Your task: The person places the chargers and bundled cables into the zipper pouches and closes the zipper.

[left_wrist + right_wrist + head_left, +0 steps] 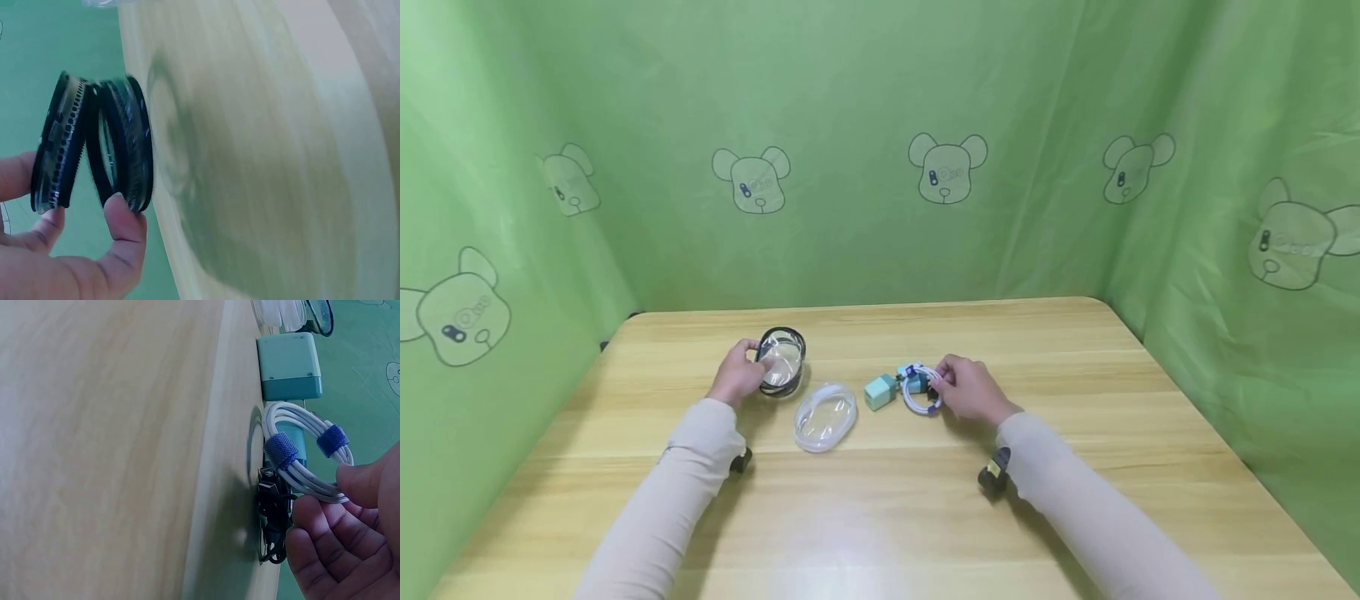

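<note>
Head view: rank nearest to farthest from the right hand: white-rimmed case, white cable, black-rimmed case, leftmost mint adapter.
1. White cable: in the right hand.
2. Leftmost mint adapter: just left of it.
3. White-rimmed case: left of the adapter.
4. Black-rimmed case: farthest left, in the left hand.

Head view brightly and evenly lit. Whitish glare is thrown on the near middle of the tabletop (917,508); small glints are caught by the clear case (825,417). Soft shadows are cast along the inner sides of both sleeves (643,517). Wrist views dimmer, hazier. The black-rimmed case (128,144) is softly blurred, its ring-like shadow laid faintly on the wood. The white cable (317,486) is rendered more crisply; the wood grain is smeared.
</note>
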{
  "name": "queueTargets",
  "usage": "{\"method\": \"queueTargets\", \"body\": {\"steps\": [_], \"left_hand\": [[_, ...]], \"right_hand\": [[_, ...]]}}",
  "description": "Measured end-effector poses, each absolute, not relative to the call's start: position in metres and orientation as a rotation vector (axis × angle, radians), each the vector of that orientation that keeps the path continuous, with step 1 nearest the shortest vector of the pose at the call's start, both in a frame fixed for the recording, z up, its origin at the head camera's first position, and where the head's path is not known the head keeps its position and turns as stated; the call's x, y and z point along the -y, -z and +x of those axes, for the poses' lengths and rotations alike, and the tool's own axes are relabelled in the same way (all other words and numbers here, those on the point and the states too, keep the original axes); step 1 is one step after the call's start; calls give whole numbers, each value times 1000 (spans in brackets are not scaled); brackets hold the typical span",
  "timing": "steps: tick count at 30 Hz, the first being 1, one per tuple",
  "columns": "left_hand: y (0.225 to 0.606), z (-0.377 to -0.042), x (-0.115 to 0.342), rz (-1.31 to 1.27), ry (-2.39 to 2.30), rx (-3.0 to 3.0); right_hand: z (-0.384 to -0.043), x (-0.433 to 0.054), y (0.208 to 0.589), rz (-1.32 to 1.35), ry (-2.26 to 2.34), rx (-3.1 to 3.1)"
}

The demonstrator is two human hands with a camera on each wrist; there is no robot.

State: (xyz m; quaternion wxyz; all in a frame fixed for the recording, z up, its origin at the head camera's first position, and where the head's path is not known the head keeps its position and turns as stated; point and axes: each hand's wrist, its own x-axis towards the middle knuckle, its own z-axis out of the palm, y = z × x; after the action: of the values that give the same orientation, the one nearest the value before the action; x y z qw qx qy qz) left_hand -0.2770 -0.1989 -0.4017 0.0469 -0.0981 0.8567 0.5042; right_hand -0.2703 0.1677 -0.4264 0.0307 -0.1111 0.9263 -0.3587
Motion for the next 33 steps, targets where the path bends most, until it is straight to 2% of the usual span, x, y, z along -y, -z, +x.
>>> {"method": "queueTargets", "body": {"steps": [8,22,33], "left_hand": [[402,-278,199,-256,-1595,-2563],[397,-284,192,-384,-2128,-2114],[395,-288,197,-380,-2477,-1581]], "right_hand": [[-269,-168,426,-332,1115,-2853],[-269,-170,422,-341,1108,-2868],[-269,-172,421,-320,1117,-2852]]}}
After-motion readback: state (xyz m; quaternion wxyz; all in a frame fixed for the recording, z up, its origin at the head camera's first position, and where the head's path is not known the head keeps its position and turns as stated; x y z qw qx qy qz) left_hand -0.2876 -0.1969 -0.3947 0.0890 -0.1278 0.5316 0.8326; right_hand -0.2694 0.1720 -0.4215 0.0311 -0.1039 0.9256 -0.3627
